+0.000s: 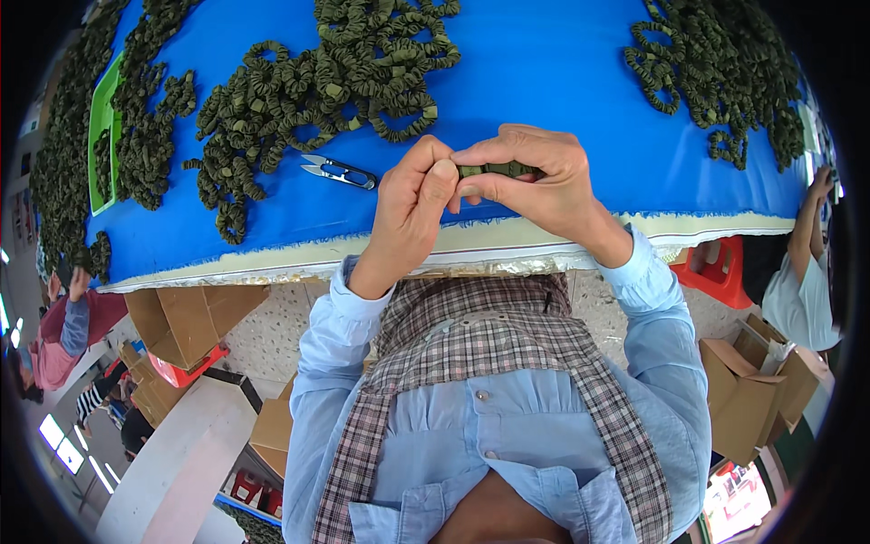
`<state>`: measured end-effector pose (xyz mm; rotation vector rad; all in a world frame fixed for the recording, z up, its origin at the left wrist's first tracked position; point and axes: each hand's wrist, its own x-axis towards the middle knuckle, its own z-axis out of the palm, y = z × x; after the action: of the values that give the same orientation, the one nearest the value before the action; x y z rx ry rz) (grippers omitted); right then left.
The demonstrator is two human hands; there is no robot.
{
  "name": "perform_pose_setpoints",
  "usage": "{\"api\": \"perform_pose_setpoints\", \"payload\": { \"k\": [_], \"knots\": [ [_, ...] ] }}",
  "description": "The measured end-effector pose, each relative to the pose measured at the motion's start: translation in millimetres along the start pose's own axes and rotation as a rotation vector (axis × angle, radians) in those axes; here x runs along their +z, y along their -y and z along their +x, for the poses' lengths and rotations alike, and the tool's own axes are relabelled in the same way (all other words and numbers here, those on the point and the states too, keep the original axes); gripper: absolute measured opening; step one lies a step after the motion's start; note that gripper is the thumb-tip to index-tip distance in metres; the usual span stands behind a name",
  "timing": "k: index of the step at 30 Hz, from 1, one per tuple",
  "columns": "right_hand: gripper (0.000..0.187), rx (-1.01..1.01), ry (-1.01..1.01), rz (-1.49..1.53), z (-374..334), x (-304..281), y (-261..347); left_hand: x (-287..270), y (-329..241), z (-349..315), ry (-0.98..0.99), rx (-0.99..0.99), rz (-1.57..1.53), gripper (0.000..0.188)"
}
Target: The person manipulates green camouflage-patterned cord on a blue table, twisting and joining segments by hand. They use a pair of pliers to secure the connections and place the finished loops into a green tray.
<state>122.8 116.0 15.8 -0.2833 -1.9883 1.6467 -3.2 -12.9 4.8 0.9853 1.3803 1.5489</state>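
Between my two hands, just over the near edge of the table, is a dark green gathered-fabric scrunchie [497, 170]. My left hand [419, 186] pinches its left end between thumb and fingers. My right hand [542, 174] grips the same scrunchie from the right, its fingers hiding part of it. A pair of thread snips [340, 171] with dark handles and pointed metal blades lies on the blue cloth left of my left hand. Beyond it spreads a big heap of similar green scrunchies [335, 82].
The blue-covered table [544, 72] carries another scrunchie pile [725, 72] at the right and more at the far left, beside a green tray [106, 136]. Cardboard boxes [195, 322] and a red stool [718, 272] stand below the edge. Other people work at both sides.
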Motion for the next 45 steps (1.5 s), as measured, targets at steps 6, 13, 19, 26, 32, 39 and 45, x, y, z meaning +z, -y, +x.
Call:
{"api": "perform_pose_setpoints", "payload": {
  "k": [6, 13, 19, 26, 32, 39, 45],
  "knots": [
    [0.008, 0.230, 0.053, 0.169, 1.0, -4.8, 13.4, -2.0, -8.1, -2.8, -0.006, 0.051, 0.018, 0.031],
    [0.007, 0.230, 0.079, 0.163, 1.6, -14.1, 16.4, -5.2, -1.6, -4.1, 0.028, 0.053, -0.212, 0.031],
    [0.014, 0.182, 0.083, -0.039, 3.1, -17.4, 14.2, -5.1, -1.0, -4.5, -0.011, 0.003, -0.326, 0.030],
    [0.022, -0.085, 0.057, -0.105, 2.1, -6.9, 2.6, -1.9, -8.5, -5.1, -0.060, -0.072, -0.295, 0.032],
    [0.016, -0.064, 0.045, -0.087, 1.2, -9.6, 4.6, -4.9, -5.8, -4.1, -0.048, -0.031, -0.322, 0.033],
    [0.013, 0.014, 0.016, 0.068, 0.6, -7.8, -1.6, -0.5, -0.3, -4.6, -0.060, -0.122, -0.377, 0.030],
    [0.030, -0.136, -0.125, -0.192, 12.4, -11.6, -10.0, 11.2, 2.5, 6.6, -0.154, -0.123, -0.521, 0.026]
  ]
}}
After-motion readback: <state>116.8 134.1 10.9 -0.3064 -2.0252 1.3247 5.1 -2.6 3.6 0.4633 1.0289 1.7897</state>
